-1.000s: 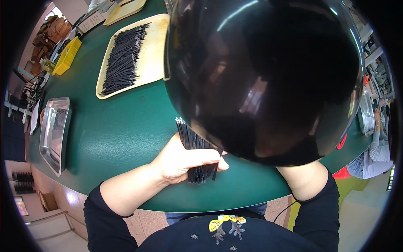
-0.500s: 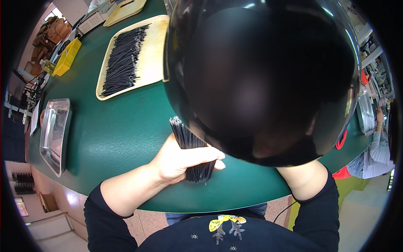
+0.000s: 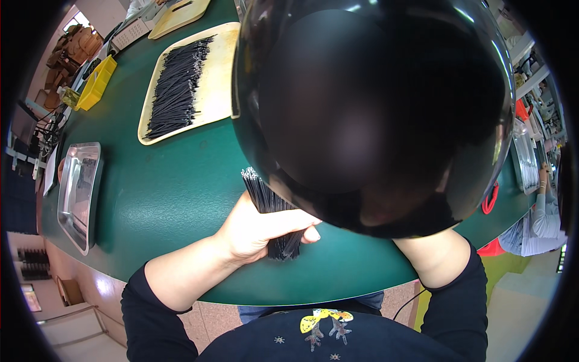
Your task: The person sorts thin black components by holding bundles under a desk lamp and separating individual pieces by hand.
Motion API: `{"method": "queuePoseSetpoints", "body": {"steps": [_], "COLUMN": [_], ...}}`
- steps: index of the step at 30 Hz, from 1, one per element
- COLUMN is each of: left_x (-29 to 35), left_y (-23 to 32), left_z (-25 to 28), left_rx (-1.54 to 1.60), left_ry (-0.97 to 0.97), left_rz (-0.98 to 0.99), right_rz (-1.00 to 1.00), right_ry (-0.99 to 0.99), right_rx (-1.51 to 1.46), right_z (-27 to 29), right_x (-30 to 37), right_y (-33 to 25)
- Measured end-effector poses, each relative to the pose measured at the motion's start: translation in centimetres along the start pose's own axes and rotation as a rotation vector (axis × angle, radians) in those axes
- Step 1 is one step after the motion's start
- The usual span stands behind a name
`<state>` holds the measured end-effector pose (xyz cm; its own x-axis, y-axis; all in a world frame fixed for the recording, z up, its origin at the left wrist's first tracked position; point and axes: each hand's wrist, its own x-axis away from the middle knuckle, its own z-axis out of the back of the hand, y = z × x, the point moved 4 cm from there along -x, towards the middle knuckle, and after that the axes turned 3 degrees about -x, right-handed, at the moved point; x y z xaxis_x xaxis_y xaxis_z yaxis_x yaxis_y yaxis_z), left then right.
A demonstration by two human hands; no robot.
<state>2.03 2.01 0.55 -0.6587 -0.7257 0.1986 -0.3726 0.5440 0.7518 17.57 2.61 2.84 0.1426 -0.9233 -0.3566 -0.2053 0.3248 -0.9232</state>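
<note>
Gripping a bundle of thin black sticks (image 3: 268, 208), the left hand (image 3: 259, 229) sits just below the middle of the frame, fingers clenched around the bundle's lower half with the thumb laid across the front. The bundle's long axis runs from the upper left, where its cut ends fan out above the hand, down to the lower right, where the other end pokes out below the fingers and seems to rest on the green table (image 3: 163, 193). The right hand is hidden behind a large glossy black dome (image 3: 374, 108) that fills the upper right of the frame, so I cannot tell whether it is clenched or released; only the right forearm shows at the lower right, rising toward the dome. The left hand is plainly the nearer to the sticks.

Toward the upper left lies a pale tray (image 3: 214, 84) carrying a loose spread of black sticks (image 3: 175, 87). At the left edge sits a steel tray (image 3: 75, 193), and a yellow bin (image 3: 95, 83) stands farther up. At the right rim, another person's sleeve (image 3: 543, 211) shows beside more workbenches.
</note>
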Motion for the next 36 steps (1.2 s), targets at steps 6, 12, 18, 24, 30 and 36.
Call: {"method": "queuePoseSetpoints", "body": {"steps": [6, 12, 18, 24, 30, 36], "left_x": [0.11, 0.03, 0.01, 0.17, 0.32, 0.34], "left_y": [0.02, -0.20, -0.21, -0.21, 0.03, -0.18], "left_z": [0.11, 0.26, 0.23, 0.35, -0.04, 0.29], "left_rx": [0.070, 0.105, 0.107, -0.016, -0.288, -0.244], "left_ry": [-0.015, -0.031, -0.037, 0.065, 0.138, 0.161], "left_rz": [-0.059, -0.025, -0.017, 0.056, 0.079, 0.081], "right_rz": [-0.008, -0.010, -0.010, -0.011, 0.007, 0.169], "right_ry": [0.003, 0.003, 0.007, 0.010, 0.052, -0.059], "right_rx": [-0.003, -0.012, -0.015, -0.045, -0.257, 0.108], "right_z": [0.00, -0.09, -0.16, -0.42, -0.57, -0.05], "right_x": [0.04, 0.04, 0.08, 0.11, 0.16, -0.16], "right_y": [0.08, 0.16, 0.27, 0.46, 0.71, 0.46]}}
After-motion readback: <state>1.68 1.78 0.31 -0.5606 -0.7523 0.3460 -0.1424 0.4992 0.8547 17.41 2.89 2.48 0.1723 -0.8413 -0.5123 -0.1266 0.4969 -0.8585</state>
